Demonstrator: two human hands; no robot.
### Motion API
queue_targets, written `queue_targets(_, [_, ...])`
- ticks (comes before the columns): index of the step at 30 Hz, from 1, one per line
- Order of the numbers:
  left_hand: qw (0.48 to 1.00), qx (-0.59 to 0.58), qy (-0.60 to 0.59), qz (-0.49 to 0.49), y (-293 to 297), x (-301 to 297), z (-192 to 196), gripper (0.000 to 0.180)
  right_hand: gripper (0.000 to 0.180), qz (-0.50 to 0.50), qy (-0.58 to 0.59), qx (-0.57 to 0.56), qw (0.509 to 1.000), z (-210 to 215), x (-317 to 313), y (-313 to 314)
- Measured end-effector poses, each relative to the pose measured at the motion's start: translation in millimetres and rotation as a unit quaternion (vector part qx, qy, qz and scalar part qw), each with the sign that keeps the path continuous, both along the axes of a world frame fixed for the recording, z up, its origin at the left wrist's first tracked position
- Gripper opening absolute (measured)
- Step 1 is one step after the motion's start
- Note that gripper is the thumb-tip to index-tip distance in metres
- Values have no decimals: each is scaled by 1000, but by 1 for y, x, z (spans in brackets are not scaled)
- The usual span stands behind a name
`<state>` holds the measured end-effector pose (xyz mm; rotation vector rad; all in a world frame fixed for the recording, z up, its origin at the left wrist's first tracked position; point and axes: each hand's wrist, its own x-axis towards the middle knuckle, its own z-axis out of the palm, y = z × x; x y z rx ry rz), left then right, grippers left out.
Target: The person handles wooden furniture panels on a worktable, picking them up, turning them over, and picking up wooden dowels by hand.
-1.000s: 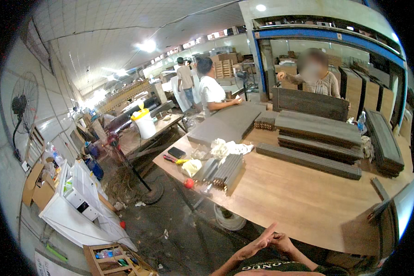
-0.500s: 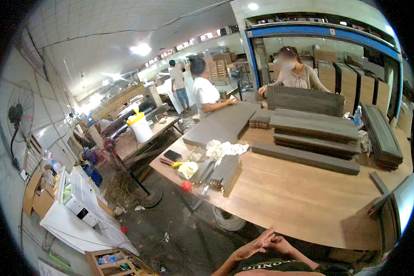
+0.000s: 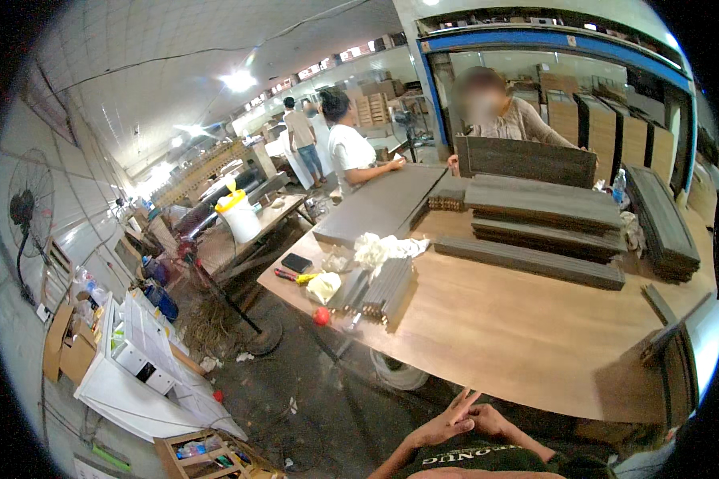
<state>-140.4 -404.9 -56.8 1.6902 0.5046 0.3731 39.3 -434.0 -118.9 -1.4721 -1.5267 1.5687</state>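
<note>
My left hand [image 3: 443, 425] is in front of my body by the table's near edge, its fingers stretched out and nothing seen in it. My right hand [image 3: 490, 420] rests against it with fingers curled in; no object shows in it, though part of it is turned away. Closest on the wooden table [image 3: 487, 343] lies a bundle of narrow dark grey strips [image 3: 383, 297]. Beside it are a crumpled pale cloth [image 3: 324, 287], a white cloth [image 3: 379, 249], a black phone [image 3: 296, 263], a yellow-and-red tool [image 3: 297, 276] and a red ball-like object [image 3: 321, 316].
Stacks of dark panels [image 3: 543, 203] cover the table's far side. A co-worker [image 3: 507, 120] across it holds a dark panel [image 3: 527, 162] upright; another person in white [image 3: 350, 152] stands at the far left corner. A stand fan [image 3: 216, 295] and white cabinet [image 3: 148, 383] are left.
The co-worker across the table has leaned down and forward over the panel. My hands stay together, with only a slight shift of the left fingers. The view has shifted a little.
</note>
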Motion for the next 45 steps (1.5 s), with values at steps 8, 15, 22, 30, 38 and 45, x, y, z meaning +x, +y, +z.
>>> queue_targets(8, [991, 108, 23, 71, -3, 12, -18, 90, 27, -148, 249, -56, 956, -3, -15, 1])
queue_targets(15, [967, 189, 104, 136, -7, 27, -6, 94, 32, 76, -76, 293, 950, -18, -3, 5])
queue_targets(22, [985, 120, 76, 101, -6, 24, 2, 98, 31, -101, 224, -26, 969, -8, -11, -12])
queue_targets(30, [982, -152, -101, 51, -9, 5, 13, 97, 24, -33, 20, 22, 999, -10, -11, -13])
queue_targets(38, [968, -136, 70, 199, -1, -54, -57, 46, 34, 127, -252, -84, 956, -82, 30, -49])
queue_targets(45, [947, -77, 103, 294, -3, -46, -78, 28, 46, 398, -345, -201, 826, -367, 121, -118])
